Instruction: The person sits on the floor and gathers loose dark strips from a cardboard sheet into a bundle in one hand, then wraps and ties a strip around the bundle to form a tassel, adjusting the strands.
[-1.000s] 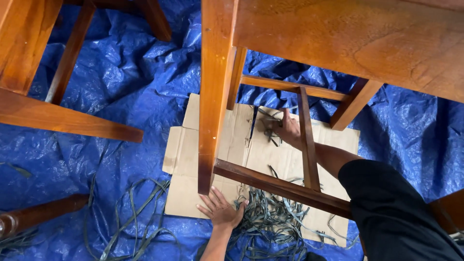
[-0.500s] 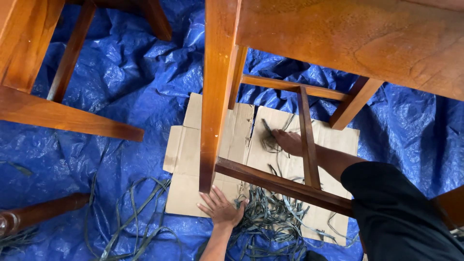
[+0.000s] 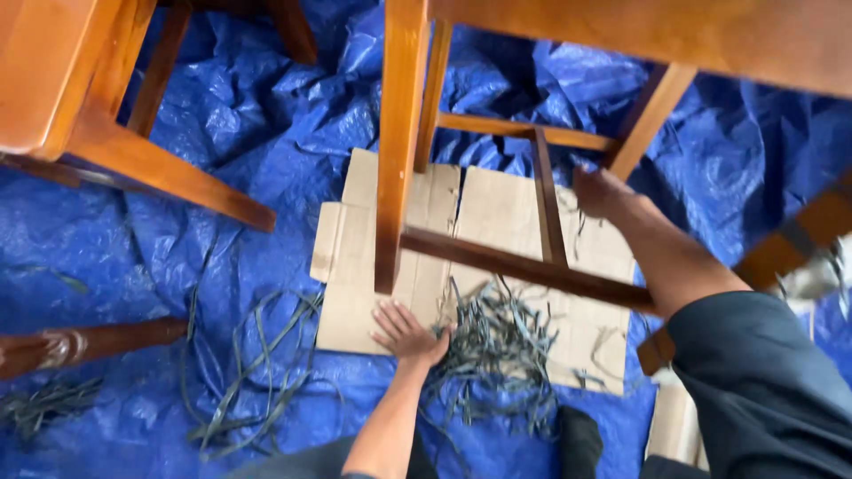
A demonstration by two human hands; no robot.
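My left hand [image 3: 404,333] lies flat with fingers spread on a flattened cardboard sheet [image 3: 497,213], just below the foot of a wooden chair leg [image 3: 395,160]. Beside it on the right is a heap of dark thin strips [image 3: 501,341]. My right hand [image 3: 603,191], blurred, reaches under the chair frame past the upright rung [image 3: 548,195]. It is closed like a fist, and a few thin strands hang from it over the cardboard. A dark lower stretcher [image 3: 532,270] crosses between the two hands.
A crumpled blue tarp [image 3: 266,133] covers the floor. Another wooden chair frame [image 3: 133,151] stands at the left, and a carved wooden leg [image 3: 80,341] lies at the lower left. Loose long strips [image 3: 248,372] curl on the tarp. A wooden seat [image 3: 674,35] overhangs at the top right.
My right hand has lifted off the middle of the cardboard and moved right, past the upright rung, trailing strands. My left hand has stayed flat by the chair leg.
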